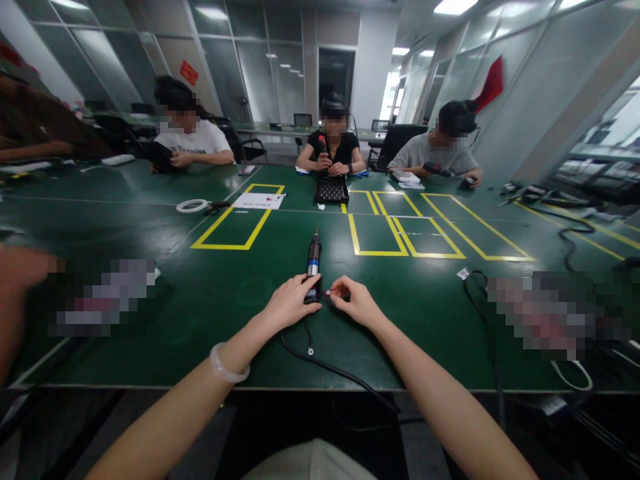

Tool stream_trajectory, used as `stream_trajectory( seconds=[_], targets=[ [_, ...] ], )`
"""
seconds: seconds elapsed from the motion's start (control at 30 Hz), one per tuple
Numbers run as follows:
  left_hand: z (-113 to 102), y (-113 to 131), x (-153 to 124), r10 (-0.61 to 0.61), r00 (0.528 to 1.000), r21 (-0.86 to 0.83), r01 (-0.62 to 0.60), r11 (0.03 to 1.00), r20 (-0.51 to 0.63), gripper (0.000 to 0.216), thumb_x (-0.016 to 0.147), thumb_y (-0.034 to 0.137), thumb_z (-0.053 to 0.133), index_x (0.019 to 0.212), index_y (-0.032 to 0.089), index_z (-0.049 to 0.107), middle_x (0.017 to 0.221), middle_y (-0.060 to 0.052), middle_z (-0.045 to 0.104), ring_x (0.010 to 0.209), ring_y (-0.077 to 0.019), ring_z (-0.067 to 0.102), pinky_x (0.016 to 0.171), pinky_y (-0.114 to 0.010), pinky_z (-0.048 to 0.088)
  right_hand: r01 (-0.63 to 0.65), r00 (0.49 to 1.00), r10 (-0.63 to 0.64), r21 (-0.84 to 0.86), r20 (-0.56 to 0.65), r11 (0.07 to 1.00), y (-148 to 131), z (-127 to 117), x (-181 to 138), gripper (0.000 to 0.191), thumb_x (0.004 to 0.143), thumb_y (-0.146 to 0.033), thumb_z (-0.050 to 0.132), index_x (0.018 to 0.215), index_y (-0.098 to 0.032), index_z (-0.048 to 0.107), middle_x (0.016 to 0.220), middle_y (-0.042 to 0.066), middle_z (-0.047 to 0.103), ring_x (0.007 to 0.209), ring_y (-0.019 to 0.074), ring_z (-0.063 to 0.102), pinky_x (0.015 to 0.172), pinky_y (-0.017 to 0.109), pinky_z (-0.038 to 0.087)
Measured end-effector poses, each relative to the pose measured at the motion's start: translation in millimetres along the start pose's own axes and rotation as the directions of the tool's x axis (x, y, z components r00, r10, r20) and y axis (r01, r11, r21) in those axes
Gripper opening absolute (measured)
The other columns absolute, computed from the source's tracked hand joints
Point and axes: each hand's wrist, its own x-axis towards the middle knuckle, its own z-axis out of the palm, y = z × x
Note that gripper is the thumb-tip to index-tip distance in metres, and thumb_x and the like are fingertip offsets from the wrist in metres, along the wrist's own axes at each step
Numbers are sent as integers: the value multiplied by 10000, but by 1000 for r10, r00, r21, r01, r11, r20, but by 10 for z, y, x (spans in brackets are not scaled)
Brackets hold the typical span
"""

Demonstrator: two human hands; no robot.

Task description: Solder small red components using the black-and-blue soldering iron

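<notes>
An electric screwdriver (314,260) lies on the green table, its thin bit pointing away from me. My left hand (291,298) is closed round its rear part, fingers on top and thumb at the near end, hiding some of the body. Just to the right, my right hand (354,300) pinches a small red-and-white piece (328,293) close beside the tool; its exact kind is too small to tell. A black cable (340,372) runs from under my left hand toward the table's front edge. Near it is a thin cord with a small metal ring end (311,351).
Yellow tape rectangles (250,248) mark the table. A black tray (331,193) stands before a person (334,143) opposite. A white sheet (257,201) and a white roll (193,206) lie left of it. Other people sit along the table; cables (480,303) lie at right.
</notes>
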Motion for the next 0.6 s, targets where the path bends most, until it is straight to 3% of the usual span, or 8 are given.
stream_trajectory(
  seconds=[0.2, 0.4, 0.6],
  targets=[
    [94, 167, -31, 54, 997, -100, -58, 993, -48, 816, 775, 419, 667, 1473, 223, 295, 1352, -149, 506, 1201, -297, 523, 970, -381, 424, -48, 997, 44, -58, -65, 997, 7, -27, 12, 63, 767, -194, 574, 828, -189, 560, 713, -17, 592, 636, 124, 522, 613, 237, 419],
    [55, 215, -31, 47, 999, -82, -48, 996, -16, 796, 781, 401, 661, 1466, 220, 297, 1364, -155, 489, 1210, -304, 513, 973, -380, 419, -62, 997, 58, -108, -46, 992, 40, -38, 18, 81, 746, -171, 590, 821, -184, 563, 680, -24, 570, 597, 119, 509, 589, 237, 403],
    [81, 302, -40, 23, 1000, -19, -23, 1000, -13, 792, 794, 372, 648, 1476, 224, 271, 1436, -180, 421, 1234, -340, 494, 965, -417, 419, -3, 999, 0, -79, -33, 997, 68, -34, 21, 80, 807, -219, 598, 878, -182, 599, 776, 7, 613, 686, 138, 555, 661, 257, 446]
  ],
)
